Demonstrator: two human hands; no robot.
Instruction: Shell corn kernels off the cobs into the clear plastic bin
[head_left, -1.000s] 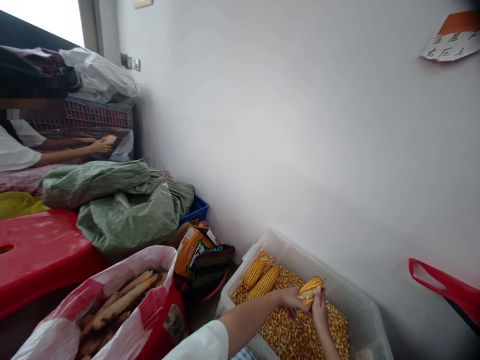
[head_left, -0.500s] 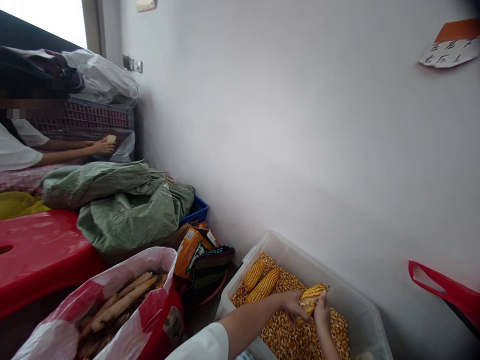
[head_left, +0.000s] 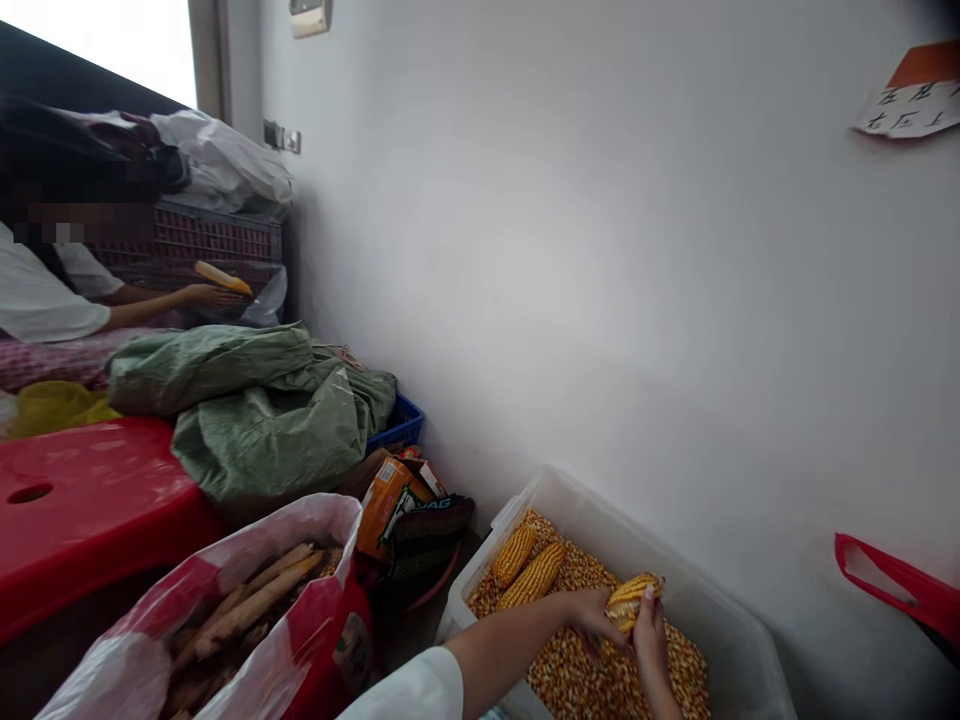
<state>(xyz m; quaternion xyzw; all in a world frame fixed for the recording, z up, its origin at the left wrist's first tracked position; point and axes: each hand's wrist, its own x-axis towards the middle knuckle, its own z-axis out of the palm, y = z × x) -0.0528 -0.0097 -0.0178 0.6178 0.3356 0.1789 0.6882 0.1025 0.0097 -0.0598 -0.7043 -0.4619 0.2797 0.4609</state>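
Both my hands are closed around a partly stripped yellow corn cob above a clear plastic bin. My left hand grips its left side, fingers partly hidden beneath. On its right, my right hand presses the thumb against the kernels near the tip. Loose corn kernels cover the bin's bottom. Two more cobs lie on them: a small corn cob and a larger corn cob, left of my hands.
Left of the bin, a red-and-white bag holds bare cobs. Beyond it are a red stool, a green sack and an orange box. Another person's hand holds a cob at far left. The white wall borders the bin.
The view has shifted slightly, moving the scene to the right. My hands keep hold of the same cob with little change. The other person's cob now shows lengthwise.
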